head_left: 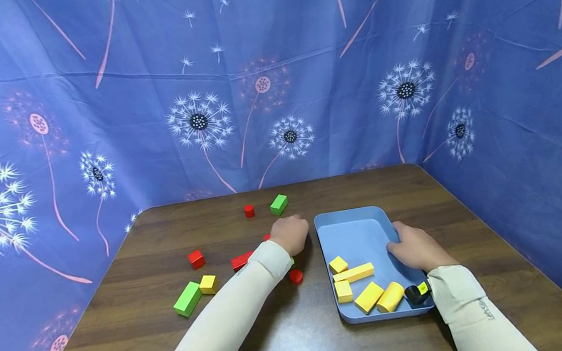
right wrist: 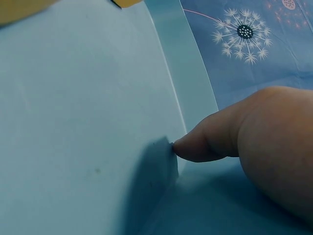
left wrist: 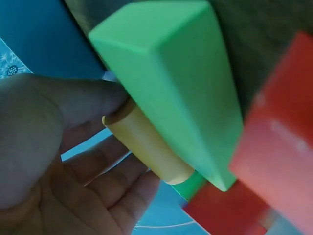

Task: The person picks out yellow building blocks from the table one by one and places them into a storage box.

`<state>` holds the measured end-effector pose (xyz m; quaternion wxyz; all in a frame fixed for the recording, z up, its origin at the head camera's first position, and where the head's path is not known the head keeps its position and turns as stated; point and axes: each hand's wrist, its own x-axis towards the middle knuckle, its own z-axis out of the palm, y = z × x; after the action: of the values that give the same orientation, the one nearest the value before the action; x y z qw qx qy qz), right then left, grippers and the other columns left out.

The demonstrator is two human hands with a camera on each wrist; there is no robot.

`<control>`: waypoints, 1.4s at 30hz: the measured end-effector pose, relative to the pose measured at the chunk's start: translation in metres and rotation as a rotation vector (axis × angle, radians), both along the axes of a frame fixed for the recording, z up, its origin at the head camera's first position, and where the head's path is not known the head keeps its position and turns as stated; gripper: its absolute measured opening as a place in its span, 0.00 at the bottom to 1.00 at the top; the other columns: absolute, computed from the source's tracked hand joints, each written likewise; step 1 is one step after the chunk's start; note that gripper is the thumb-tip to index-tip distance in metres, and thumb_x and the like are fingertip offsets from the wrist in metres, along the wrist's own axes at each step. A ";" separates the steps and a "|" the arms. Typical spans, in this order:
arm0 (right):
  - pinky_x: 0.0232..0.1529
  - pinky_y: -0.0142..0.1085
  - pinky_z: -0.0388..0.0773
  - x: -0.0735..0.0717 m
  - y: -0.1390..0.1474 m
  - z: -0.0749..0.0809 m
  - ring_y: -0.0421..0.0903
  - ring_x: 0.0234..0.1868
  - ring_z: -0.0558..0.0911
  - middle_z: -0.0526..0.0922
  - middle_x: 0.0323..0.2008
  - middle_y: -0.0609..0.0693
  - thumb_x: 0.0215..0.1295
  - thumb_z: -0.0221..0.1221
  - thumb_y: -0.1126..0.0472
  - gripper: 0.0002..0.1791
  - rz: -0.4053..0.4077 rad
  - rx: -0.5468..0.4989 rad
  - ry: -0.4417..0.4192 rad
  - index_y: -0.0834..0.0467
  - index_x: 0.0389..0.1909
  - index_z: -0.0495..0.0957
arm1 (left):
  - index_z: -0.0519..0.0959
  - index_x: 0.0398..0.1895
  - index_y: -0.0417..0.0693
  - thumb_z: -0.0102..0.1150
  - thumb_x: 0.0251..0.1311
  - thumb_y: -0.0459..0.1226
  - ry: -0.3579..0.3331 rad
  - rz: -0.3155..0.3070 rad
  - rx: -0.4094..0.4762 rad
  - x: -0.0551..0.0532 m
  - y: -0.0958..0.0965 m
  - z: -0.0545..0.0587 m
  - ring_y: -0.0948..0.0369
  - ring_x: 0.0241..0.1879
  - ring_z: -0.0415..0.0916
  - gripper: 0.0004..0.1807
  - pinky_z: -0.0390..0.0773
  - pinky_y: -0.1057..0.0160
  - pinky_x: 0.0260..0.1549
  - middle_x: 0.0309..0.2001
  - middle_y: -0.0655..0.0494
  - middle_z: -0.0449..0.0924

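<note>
My left hand (head_left: 290, 235) reaches down among blocks beside the tray's left side. In the left wrist view its thumb and fingers (left wrist: 128, 192) pinch a yellow cylinder (left wrist: 151, 144); the head view hides this cylinder behind the hand. A large green block (left wrist: 171, 88) and a red block (left wrist: 283, 142) are close by in that wrist view. My right hand (head_left: 420, 247) grips the right rim of a blue tray (head_left: 349, 214), thumb (right wrist: 210, 139) over the inner wall. Inside the tray lie several yellow blocks, including a long bar (head_left: 353, 273) and a cylinder (head_left: 390, 297).
Left of the tray on the wooden table (head_left: 166, 241) are a red cube (head_left: 196, 259), a yellow cube (head_left: 208, 284), a green block (head_left: 188, 299) and a red cylinder (head_left: 296, 277). Farther back sit a small red cylinder (head_left: 249, 211) and a green block (head_left: 279, 204). A blue curtain (head_left: 302, 73) hangs behind.
</note>
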<state>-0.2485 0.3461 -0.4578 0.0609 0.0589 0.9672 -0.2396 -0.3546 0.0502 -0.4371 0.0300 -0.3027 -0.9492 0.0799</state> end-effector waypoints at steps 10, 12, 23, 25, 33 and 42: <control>0.62 0.68 0.71 -0.001 -0.001 0.002 0.75 0.69 0.69 0.63 0.71 0.78 0.73 0.53 0.56 0.41 0.002 0.001 -0.007 0.76 0.76 0.51 | 0.83 0.55 0.52 0.66 0.62 0.55 0.000 0.120 0.035 0.006 -0.008 0.004 0.48 0.53 0.78 0.24 0.78 0.47 0.54 0.55 0.48 0.79; 0.62 0.68 0.71 0.000 -0.001 0.001 0.76 0.69 0.68 0.63 0.71 0.78 0.73 0.54 0.55 0.41 0.001 -0.001 -0.012 0.76 0.76 0.51 | 0.82 0.57 0.51 0.64 0.62 0.59 -0.025 0.156 0.024 0.009 -0.009 0.007 0.47 0.53 0.78 0.28 0.76 0.46 0.55 0.54 0.47 0.81; 0.62 0.69 0.71 0.000 0.001 0.000 0.76 0.69 0.68 0.62 0.71 0.78 0.74 0.54 0.55 0.41 -0.017 -0.010 -0.029 0.75 0.77 0.50 | 0.85 0.34 0.54 0.70 0.57 0.47 0.045 0.080 0.072 0.006 -0.011 0.009 0.51 0.38 0.83 0.09 0.78 0.48 0.42 0.38 0.52 0.84; 0.62 0.68 0.71 -0.001 0.001 -0.001 0.76 0.69 0.68 0.62 0.71 0.78 0.74 0.54 0.55 0.41 -0.015 -0.011 -0.030 0.76 0.76 0.50 | 0.85 0.37 0.52 0.71 0.56 0.46 0.086 0.066 0.094 0.006 -0.012 0.011 0.50 0.38 0.83 0.11 0.81 0.48 0.40 0.38 0.50 0.83; 0.61 0.68 0.72 -0.005 0.000 0.001 0.75 0.68 0.70 0.64 0.70 0.78 0.73 0.54 0.55 0.41 0.001 0.009 -0.014 0.76 0.76 0.51 | 0.83 0.50 0.43 0.73 0.54 0.39 0.155 0.040 0.253 0.014 -0.012 0.023 0.52 0.37 0.83 0.20 0.86 0.53 0.32 0.43 0.44 0.79; 0.61 0.68 0.72 -0.004 0.001 0.000 0.75 0.68 0.70 0.63 0.71 0.77 0.74 0.54 0.54 0.42 -0.006 -0.001 -0.025 0.75 0.76 0.51 | 0.82 0.49 0.49 0.77 0.53 0.46 0.284 -0.032 0.275 0.027 -0.003 0.027 0.53 0.34 0.84 0.22 0.83 0.52 0.34 0.42 0.50 0.81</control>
<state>-0.2521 0.3472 -0.4582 0.0726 0.0647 0.9660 -0.2397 -0.3272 0.0475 -0.4098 0.2060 -0.2964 -0.9325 -0.0089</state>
